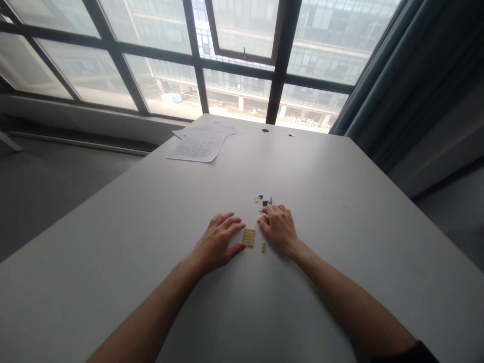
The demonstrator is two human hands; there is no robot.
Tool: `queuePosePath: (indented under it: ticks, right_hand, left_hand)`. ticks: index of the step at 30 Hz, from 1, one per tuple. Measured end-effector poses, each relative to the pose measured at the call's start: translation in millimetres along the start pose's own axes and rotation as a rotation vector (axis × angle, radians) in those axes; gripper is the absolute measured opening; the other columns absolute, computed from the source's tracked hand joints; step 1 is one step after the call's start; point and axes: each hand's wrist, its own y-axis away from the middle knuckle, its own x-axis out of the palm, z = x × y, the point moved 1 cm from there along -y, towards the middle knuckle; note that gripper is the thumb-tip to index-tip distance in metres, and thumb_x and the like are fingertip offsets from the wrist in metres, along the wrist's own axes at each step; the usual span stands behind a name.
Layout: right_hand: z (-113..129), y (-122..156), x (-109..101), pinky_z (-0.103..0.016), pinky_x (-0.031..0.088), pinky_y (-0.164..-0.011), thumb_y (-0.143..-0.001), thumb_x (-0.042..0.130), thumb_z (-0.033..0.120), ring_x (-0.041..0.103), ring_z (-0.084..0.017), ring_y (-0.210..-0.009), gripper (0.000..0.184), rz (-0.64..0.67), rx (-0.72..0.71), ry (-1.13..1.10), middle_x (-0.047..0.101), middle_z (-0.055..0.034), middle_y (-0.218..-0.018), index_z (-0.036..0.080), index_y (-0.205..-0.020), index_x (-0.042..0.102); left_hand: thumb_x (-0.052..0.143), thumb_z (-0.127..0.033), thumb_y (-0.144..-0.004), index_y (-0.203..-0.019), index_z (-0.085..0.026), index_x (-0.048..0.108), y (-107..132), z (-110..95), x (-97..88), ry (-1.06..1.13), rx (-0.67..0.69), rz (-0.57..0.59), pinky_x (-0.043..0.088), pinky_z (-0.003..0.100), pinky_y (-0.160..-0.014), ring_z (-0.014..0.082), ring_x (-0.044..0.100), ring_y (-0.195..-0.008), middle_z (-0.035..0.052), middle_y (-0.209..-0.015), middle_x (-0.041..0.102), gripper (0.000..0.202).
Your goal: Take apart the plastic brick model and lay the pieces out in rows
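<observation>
A square tan studded building plate (248, 237) lies on the white table. My left hand (219, 237) rests at its left side with fingers spread, the thumb and index fingertips by its left corners. My right hand (280, 227) is closed, thumb and fingers around a tan building brick (263, 219) that is partly hidden by them. A small narrow tan brick (263, 247) lies between the hands, nearer to me. Just beyond the right fingertips is a loose group of small black pieces (265, 203) and cream pieces (260, 206), partly covered by the hand.
The white table (113, 242) reaches toward large windows. Printed paper sheets (202, 143) overlap near its far left edge. Two round inserts, one a dark disc (265, 130), sit near the far edge. A blue-grey curtain (401, 85) hangs at the right.
</observation>
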Motion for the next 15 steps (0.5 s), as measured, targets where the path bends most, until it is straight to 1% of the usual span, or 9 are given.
queuePosePath:
  ticks: [5,8,10,11,13,15]
  right_hand:
    - [2,-1,6,-0.043,0.038,-0.087,-0.085,0.054,0.020,0.053,-0.027,-0.097,0.012,0.028,-0.022,0.015,0.066,-0.0100,-0.096,0.021,-0.094,0.063]
    - [-2,-1,6,-0.044,0.039,-0.089,-0.084,0.055,0.017,0.053,-0.026,-0.098,0.013,0.010,-0.040,-0.106,0.067,-0.0082,-0.094,0.022,-0.092,0.064]
    - [-7,-1,4,-0.043,0.042,-0.089,-0.081,0.058,0.017,0.055,-0.025,-0.098,0.013,-0.001,0.009,-0.316,0.067,-0.0072,-0.095,0.022,-0.091,0.065]
    - [-9,-1,2,-0.042,0.044,-0.087,-0.080,0.060,0.019,0.057,-0.024,-0.096,0.013,0.001,0.065,-0.472,0.067,-0.0066,-0.096,0.022,-0.091,0.066]
    - [-14,1,-3,-0.039,0.048,-0.083,-0.079,0.065,0.028,0.060,-0.021,-0.090,0.015,-0.008,0.225,-0.864,0.068,-0.0048,-0.093,0.022,-0.093,0.066]
    - [-17,5,-10,-0.036,0.050,-0.083,-0.076,0.070,0.036,0.063,-0.017,-0.084,0.021,-0.027,0.374,-1.270,0.069,-0.0021,-0.090,0.023,-0.093,0.066]
  left_hand:
    - [0.062,-0.041,-0.081,-0.122,-0.024,0.056,0,0,0.2,0.010,0.002,0.000,0.026,0.053,-0.110,0.0311,0.040,-0.129,0.0096,-0.125,0.057,0.045]
    - [0.061,-0.041,-0.082,-0.122,-0.023,0.056,0,0,0.1,0.004,-0.004,0.006,0.025,0.053,-0.110,0.0311,0.039,-0.130,0.0091,-0.126,0.057,0.044]
    - [0.060,-0.041,-0.083,-0.122,-0.024,0.056,0,0,0.1,0.000,-0.006,0.008,0.025,0.053,-0.110,0.0309,0.039,-0.130,0.0087,-0.127,0.056,0.043]
    - [0.060,-0.041,-0.083,-0.122,-0.024,0.056,0,-1,0.0,0.000,-0.005,0.009,0.025,0.053,-0.110,0.0308,0.038,-0.130,0.0086,-0.127,0.056,0.043]
    - [0.059,-0.042,-0.083,-0.122,-0.024,0.055,0,-1,0.1,-0.002,-0.001,0.012,0.025,0.053,-0.110,0.0308,0.038,-0.130,0.0087,-0.127,0.056,0.043]
    - [0.058,-0.043,-0.084,-0.123,-0.023,0.055,-1,-1,0.3,-0.008,0.001,0.018,0.025,0.053,-0.110,0.0307,0.037,-0.131,0.0086,-0.128,0.056,0.044]
